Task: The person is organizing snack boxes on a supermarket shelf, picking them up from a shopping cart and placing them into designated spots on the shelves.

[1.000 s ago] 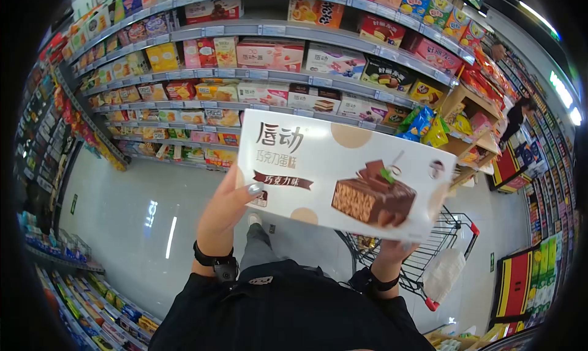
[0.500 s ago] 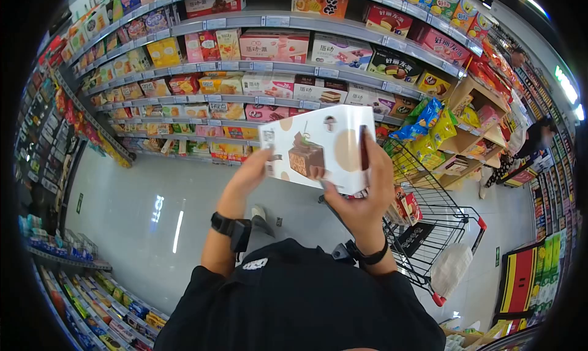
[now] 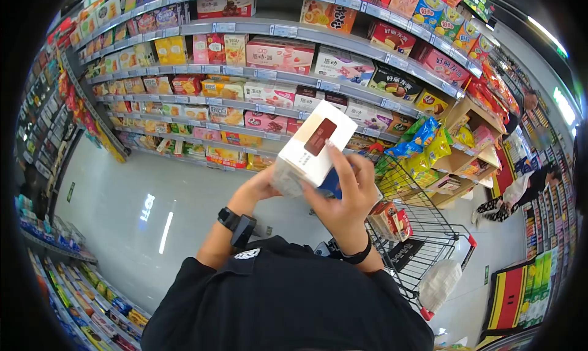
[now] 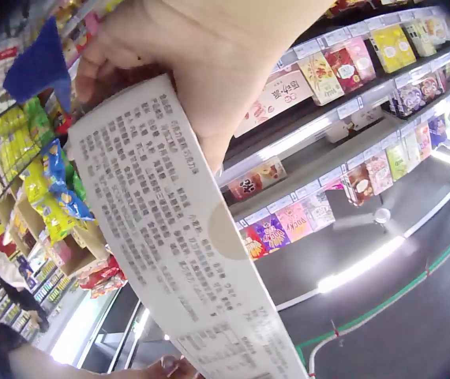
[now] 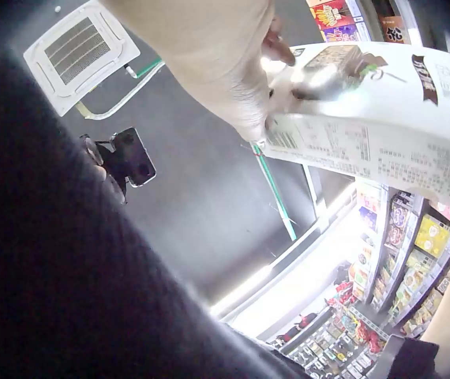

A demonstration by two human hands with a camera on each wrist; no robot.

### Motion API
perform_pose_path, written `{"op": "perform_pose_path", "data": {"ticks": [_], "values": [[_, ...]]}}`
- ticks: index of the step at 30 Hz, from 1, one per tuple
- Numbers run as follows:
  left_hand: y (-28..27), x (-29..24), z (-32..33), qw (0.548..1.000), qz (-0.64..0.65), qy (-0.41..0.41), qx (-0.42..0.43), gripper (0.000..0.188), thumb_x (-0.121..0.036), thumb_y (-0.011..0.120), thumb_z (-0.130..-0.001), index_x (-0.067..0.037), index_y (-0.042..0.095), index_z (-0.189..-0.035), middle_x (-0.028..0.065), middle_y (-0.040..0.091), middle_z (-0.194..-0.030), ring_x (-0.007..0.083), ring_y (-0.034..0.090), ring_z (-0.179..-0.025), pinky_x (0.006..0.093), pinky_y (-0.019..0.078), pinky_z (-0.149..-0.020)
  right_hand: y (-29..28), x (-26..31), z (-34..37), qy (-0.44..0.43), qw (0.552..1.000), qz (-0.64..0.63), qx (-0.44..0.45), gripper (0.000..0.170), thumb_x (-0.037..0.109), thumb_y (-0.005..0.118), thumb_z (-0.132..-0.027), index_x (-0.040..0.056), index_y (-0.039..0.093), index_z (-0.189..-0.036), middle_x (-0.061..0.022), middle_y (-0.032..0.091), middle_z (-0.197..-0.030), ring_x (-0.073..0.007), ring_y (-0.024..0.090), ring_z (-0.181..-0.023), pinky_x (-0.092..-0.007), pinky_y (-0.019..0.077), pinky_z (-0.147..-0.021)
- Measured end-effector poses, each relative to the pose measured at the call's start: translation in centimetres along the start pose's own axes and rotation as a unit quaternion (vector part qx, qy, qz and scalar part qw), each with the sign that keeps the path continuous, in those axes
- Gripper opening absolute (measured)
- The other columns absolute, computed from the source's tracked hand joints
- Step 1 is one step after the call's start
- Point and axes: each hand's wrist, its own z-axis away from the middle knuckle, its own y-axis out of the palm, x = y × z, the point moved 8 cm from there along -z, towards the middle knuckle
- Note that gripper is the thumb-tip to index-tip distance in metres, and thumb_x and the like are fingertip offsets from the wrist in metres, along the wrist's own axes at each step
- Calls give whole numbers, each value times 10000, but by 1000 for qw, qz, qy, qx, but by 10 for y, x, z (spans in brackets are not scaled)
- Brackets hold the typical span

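Box (image 3: 309,146): mid-frame, just turned; now its end can be checked.
Left hand (image 3: 260,184): grips box.
Right hand (image 3: 348,195): grips it.

Tiered shelves (image 3: 275,29) carry boxed snacks above price labels. At right, blue and yellow bags (image 3: 437,146) sit before a wooden rack (image 3: 471,100). A wire shopping cart (image 3: 427,314) contains red boxes (image 3: 392,221); a pale bundle (image 3: 440,285) rests at its near end. Right wrist view: square ceiling vent (image 5: 81,59).

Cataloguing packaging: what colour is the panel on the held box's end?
The panel is dark reddish-brown, clearest in the head view.
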Motion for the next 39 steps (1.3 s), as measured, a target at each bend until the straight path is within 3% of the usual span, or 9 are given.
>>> {"op": "perform_pose_path", "data": {"ticks": [1,5,9,20,23,26,27,34,39], "values": [[-33,22,-23,999,-30,-14,28,508,-522,450,-874,-152,514,-1215,27,601,-1130,130,607,-968,314,525,-749,-2,4,0,-24,999,-24,-7,562,190,792,-532,49,623,-1050,-87,526,-851,-181,534,-681,-276,449,-566],[-53,37,-29,995,-95,-24,13,528,-508,451,-870,-140,486,-1246,47,614,-1097,123,643,-871,266,554,-609,-8,11,13,-60,998,-14,-23,590,261,810,-509,52,632,-1031,-50,488,-774,-158,471,-619,-270,398,-513],[-24,31,-14,996,-91,-7,21,539,-520,455,-864,-140,497,-1244,36,627,-1069,112,640,-868,258,546,-602,-15,11,23,-65,998,-3,-6,598,296,820,-519,41,622,-1023,-41,479,-766,-156,463,-634,-274,396,-522],[-4,68,-22,989,-91,-85,80,507,-497,476,-866,-132,520,-1215,33,631,-1075,119,644,-870,293,547,-690,-32,19,38,-126,992,-17,3,608,406,793,-572,25,614,-1012,-42,491,-733,-170,459,-608,-279,400,-547],[11,64,-14,985,-50,-113,117,485,-460,498,-865,-120,521,-1211,42,633,-1069,126,648,-869,309,553,-688,-34,19,40,-129,991,-21,12,578,384,769,-592,21,626,-1018,-43,503,-717,-172,472,-607,-280,399,-548],[20,68,-15,984,-44,-110,132,489,-439,491,-873,-89,515,-1213,79,628,-1071,173,655,-863,364,562,-675,-37,17,40,-131,991,-12,32,538,344,752,-600,17,640,-1013,-47,520,-714,-177,495,-610,-284,401,-551],[32,64,-12,979,-31,-114,165,494,-421,481,-881,-63,501,-1221,117,621,-1074,224,657,-852,421,565,-652,-38,17,39,-132,991,-7,36,529,335,749,-603,17,642,-1011,-46,521,-710,-178,498,-608,-284,402,-553],[59,69,-18,970,-18,-126,208,490,-419,472,-889,-62,498,-1223,110,618,-1076,214,652,-860,409,560,-664,-48,7,38,-137,989,0,46,440,257,735,-635,49,653,-1014,-17,491,-657,-169,468,-529,-279,382,-485],[75,76,-29,963,-31,-155,220,486,-418,466,-894,-62,496,-1224,105,617,-1077,208,648,-866,400,556,-672,-59,-1,37,-132,991,3,18,414,183,750,-624,70,654,-1011,12,433,-614,-114,397,-468,-238,325,-418]]}}
